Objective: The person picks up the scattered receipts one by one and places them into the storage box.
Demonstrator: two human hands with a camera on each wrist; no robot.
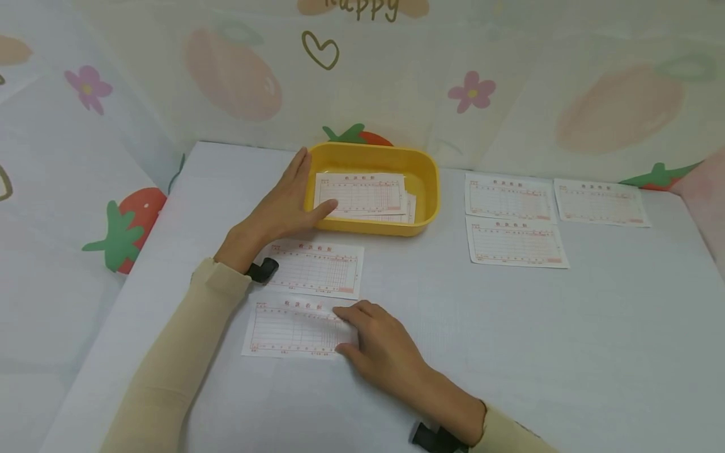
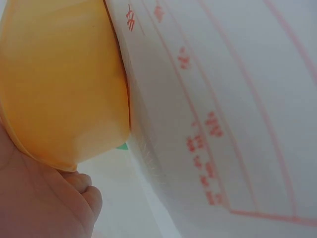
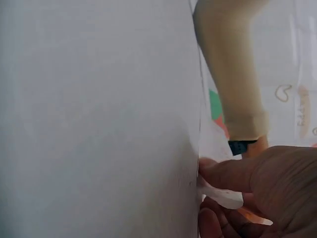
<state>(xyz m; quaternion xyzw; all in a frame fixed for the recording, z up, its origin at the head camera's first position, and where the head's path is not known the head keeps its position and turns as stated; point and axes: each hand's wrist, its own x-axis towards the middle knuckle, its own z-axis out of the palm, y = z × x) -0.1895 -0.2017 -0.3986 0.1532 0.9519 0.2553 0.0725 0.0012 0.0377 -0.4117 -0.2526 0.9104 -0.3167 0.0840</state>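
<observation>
Meanwhile, a left hand (image 1: 286, 207) is lying flat-fingered over the rim of a yellow tray (image 1: 426, 167), fingertips touching the forms (image 1: 362, 192) stacked inside, while the right hand (image 1: 381, 349) is pinching the edge of the nearest form (image 1: 289, 330) on the white table (image 1: 566, 346); another form (image 1: 317, 267) is lying just beyond

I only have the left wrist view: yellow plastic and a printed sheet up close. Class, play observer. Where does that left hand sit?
Observer: The left hand rests on the yellow tray, fingers on the top form inside.
Operator: And the other hand?
Observer: The right hand pinches the edge of the nearest form on the table.
Operator: Any more forms out?
Observer: Three forms lie right of the tray.
</observation>
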